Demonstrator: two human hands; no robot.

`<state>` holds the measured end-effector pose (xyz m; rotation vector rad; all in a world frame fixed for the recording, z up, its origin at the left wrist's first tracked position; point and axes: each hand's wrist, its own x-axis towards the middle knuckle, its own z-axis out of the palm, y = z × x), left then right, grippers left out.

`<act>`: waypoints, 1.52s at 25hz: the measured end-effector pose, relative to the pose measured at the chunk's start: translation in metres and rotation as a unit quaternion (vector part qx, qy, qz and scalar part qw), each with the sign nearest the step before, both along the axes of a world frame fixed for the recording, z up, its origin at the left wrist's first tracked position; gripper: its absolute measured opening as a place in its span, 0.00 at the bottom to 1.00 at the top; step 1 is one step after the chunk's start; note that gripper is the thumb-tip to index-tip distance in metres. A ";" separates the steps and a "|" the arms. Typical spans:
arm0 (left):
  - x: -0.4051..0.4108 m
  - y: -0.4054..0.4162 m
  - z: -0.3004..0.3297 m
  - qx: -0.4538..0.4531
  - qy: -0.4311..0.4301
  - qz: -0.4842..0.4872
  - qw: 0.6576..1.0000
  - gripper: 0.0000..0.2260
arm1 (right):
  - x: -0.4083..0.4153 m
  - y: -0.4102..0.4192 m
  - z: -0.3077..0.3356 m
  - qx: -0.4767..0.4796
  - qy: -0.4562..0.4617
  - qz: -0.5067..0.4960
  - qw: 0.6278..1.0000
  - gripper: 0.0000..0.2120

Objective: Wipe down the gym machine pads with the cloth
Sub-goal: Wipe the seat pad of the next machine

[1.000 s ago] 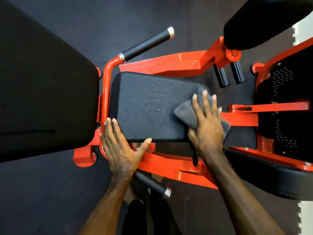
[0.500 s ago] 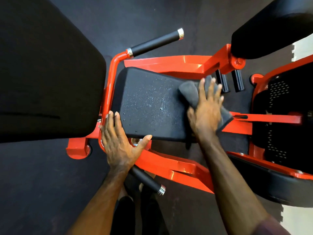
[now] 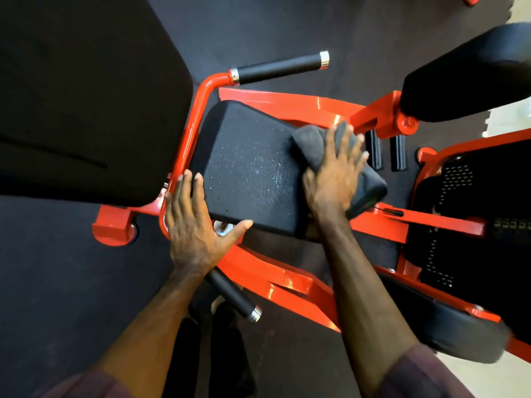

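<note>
Grey cloth [image 3: 316, 147] lies under my flat right hand [image 3: 334, 179] on the pad [image 3: 253, 173]; my open left hand [image 3: 191, 225] braces its edge.

Seat pad [image 3: 253, 170] black, speckled with droplets; cloth [image 3: 311, 145] dark grey; frame [image 3: 287, 106] glossy red-orange; handle [image 3: 278, 68] black, chrome-capped.

Matt, droplet-speckled seat pad [image 3: 250, 173]; glossy red metal frame [image 3: 275, 280]
</note>
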<state>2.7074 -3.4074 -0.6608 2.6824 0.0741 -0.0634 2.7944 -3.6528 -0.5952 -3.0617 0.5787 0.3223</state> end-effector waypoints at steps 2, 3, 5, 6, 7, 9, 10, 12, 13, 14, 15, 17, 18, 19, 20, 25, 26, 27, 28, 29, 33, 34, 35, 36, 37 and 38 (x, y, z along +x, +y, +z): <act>-0.001 0.000 -0.001 0.000 -0.007 0.003 1.000 0.58 | 0.010 0.017 -0.005 0.003 -0.002 0.078 0.997 0.50; -0.001 0.000 0.000 -0.001 -0.009 0.001 1.000 0.58 | -0.001 0.016 -0.005 0.017 -0.005 0.131 0.991 0.51; 0.000 0.000 0.001 -0.010 -0.007 0.001 1.000 0.58 | -0.044 -0.003 0.003 0.027 0.014 0.196 0.980 0.53; 0.000 0.000 0.001 -0.014 -0.006 0.004 1.000 0.58 | -0.062 -0.016 0.008 0.019 0.026 0.188 0.982 0.54; 0.000 -0.001 0.002 -0.013 -0.008 0.008 1.000 0.58 | -0.064 -0.025 0.008 0.011 0.028 0.161 0.986 0.54; 0.000 -0.001 0.000 -0.009 -0.014 0.010 1.000 0.58 | -0.030 -0.016 0.003 0.001 0.017 0.078 0.997 0.51; 0.000 -0.001 -0.001 -0.009 -0.018 0.008 1.000 0.58 | -0.005 -0.001 -0.002 -0.001 0.006 0.048 0.999 0.50; 0.000 0.000 -0.001 -0.012 -0.026 0.008 1.000 0.58 | 0.026 0.030 -0.007 -0.005 0.011 0.081 0.997 0.49; 0.000 -0.001 0.000 -0.015 -0.030 0.006 0.999 0.58 | 0.025 0.036 -0.009 0.004 0.008 0.129 0.992 0.50; 0.000 -0.001 0.001 -0.019 -0.034 0.006 0.999 0.57 | 0.013 0.035 -0.008 0.014 0.004 0.184 0.983 0.51; 0.000 -0.001 0.002 -0.024 -0.037 0.007 0.999 0.57 | -0.008 0.028 -0.004 0.025 0.008 0.223 0.974 0.52; 0.001 -0.001 0.003 -0.029 -0.038 0.011 0.999 0.57 | -0.049 0.001 0.007 0.027 0.023 0.244 0.969 0.54; 0.000 0.000 0.003 -0.027 -0.037 0.014 0.999 0.56 | -0.053 -0.009 0.007 0.024 0.023 0.230 0.973 0.54; 0.001 0.000 0.002 -0.025 -0.036 0.014 0.999 0.56 | -0.045 -0.011 0.002 0.017 0.020 0.204 0.979 0.53; 0.001 0.000 0.002 -0.025 -0.034 0.011 0.999 0.56 | -0.027 -0.003 -0.003 0.008 0.013 0.164 0.986 0.51; 0.002 0.001 0.002 -0.022 -0.032 0.010 0.999 0.57 | 0.024 0.051 -0.012 0.009 0.004 0.196 0.980 0.51; 0.003 0.000 0.003 -0.025 -0.032 0.009 0.999 0.57 | 0.011 0.040 -0.008 0.022 0.006 0.251 0.968 0.52; 0.003 0.000 0.003 -0.027 -0.033 0.011 0.999 0.57 | -0.007 0.026 -0.004 0.029 0.011 0.287 0.957 0.53; 0.002 0.000 0.003 -0.028 -0.031 0.015 0.999 0.57 | -0.024 0.009 0.002 0.030 0.021 0.297 0.954 0.54; 0.002 0.000 0.004 -0.027 -0.028 0.017 0.999 0.58 | -0.030 -0.003 0.004 0.024 0.025 0.283 0.958 0.53; 0.002 0.000 0.003 -0.022 -0.024 0.014 0.999 0.58 | 0.035 0.039 -0.010 0.019 0.009 0.149 0.989 0.49; 0.002 0.000 0.002 -0.023 -0.025 0.014 0.999 0.58 | 0.051 0.059 -0.012 0.021 0.013 0.149 0.989 0.48; 0.002 0.000 0.002 -0.024 -0.028 0.013 0.999 0.57 | 0.059 0.072 -0.014 0.025 0.011 0.171 0.985 0.48; 0.002 -0.001 0.003 -0.026 -0.032 0.014 0.999 0.57 | 0.057 0.075 -0.014 0.035 0.005 0.214 0.976 0.48; 0.002 -0.001 0.003 -0.028 -0.035 0.014 0.999 0.57 | 0.046 0.070 -0.011 0.043 0.001 0.267 0.963 0.49; 0.001 -0.001 0.004 -0.030 -0.036 0.015 0.999 0.57 | 0.027 0.058 -0.008 0.046 0.005 0.306 0.951 0.50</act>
